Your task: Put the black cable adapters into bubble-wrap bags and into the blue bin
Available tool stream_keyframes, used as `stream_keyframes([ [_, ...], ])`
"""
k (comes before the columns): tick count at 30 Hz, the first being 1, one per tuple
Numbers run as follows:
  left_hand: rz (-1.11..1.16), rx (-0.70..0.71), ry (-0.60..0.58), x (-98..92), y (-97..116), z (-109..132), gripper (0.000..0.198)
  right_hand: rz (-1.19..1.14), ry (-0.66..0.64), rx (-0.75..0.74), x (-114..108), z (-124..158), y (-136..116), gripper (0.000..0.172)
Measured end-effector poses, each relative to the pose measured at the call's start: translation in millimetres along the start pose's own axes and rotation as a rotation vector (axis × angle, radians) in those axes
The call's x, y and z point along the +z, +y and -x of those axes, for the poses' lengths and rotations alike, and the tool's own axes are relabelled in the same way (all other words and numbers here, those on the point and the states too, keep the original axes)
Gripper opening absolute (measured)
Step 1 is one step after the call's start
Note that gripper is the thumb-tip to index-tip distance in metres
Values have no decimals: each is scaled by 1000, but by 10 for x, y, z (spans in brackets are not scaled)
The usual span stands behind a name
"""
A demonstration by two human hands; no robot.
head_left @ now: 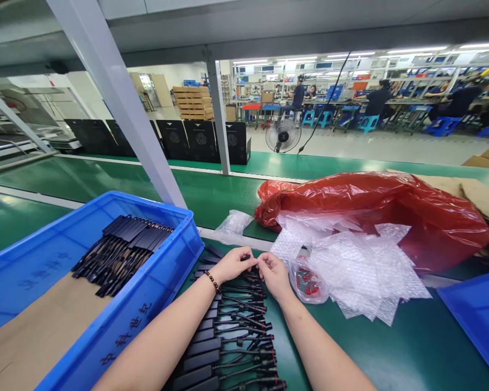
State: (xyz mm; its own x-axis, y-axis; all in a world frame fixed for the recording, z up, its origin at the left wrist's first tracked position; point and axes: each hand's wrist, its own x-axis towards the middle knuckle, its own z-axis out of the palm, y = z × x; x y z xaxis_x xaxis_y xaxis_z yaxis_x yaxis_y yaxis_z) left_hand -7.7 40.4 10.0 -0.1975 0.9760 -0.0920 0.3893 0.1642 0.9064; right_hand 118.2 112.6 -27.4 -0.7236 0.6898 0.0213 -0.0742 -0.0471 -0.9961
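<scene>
My left hand [235,264], with a beaded bracelet at the wrist, is closed in a pinch on a black cable end [246,257]. The fingertips of my right hand [274,272] meet it, also pinched; what they hold is too small to make out. Under both hands lies a row of black box-shaped modules with short cables [204,345], many cable tips showing a red ring. Just right of my right hand is a clear plastic bag [309,282] with small red parts in it.
A blue crate [118,320] at left holds more black cabled modules [126,244] on cardboard. White bubble-wrap pouches [354,266] spill from a red plastic bag [383,206]. Another blue crate [481,315] stands at right. A slanted grey post [122,98] rises behind the left crate.
</scene>
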Motion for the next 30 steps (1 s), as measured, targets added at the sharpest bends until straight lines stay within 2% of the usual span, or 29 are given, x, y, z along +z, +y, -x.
stream_keyframes([
  [6, 39, 20, -76, -27, 13, 12, 26, -99, -40, 66, 10, -17, 70, 25],
  [9, 82, 30, -116, -36, 1, 12, 25, -48, -25, 59, 9, -31, 95, 22],
  [13, 91, 21, -96, -32, -19, 5, 21, 40, 5, 5, 18, -34, 79, 18],
  [17, 63, 20, -52, -33, -6, -3, 20, 155, 120, -120, 47, 32, -55, 21],
  [21, 18, 45, 0, -38, -9, -14, 23, 456, 178, -285, -95, 189, -441, 21],
  [24, -1, 47, 32, -33, -40, -23, 24, 806, 101, -350, -393, 335, -762, 20],
  [27, 2, 39, 31, -32, -57, -30, 27, 1190, 69, -202, -713, 442, -866, 16],
  [30, 6, 52, 33, -47, -35, -31, 27, 1443, 13, -49, -887, 493, -714, 20],
])
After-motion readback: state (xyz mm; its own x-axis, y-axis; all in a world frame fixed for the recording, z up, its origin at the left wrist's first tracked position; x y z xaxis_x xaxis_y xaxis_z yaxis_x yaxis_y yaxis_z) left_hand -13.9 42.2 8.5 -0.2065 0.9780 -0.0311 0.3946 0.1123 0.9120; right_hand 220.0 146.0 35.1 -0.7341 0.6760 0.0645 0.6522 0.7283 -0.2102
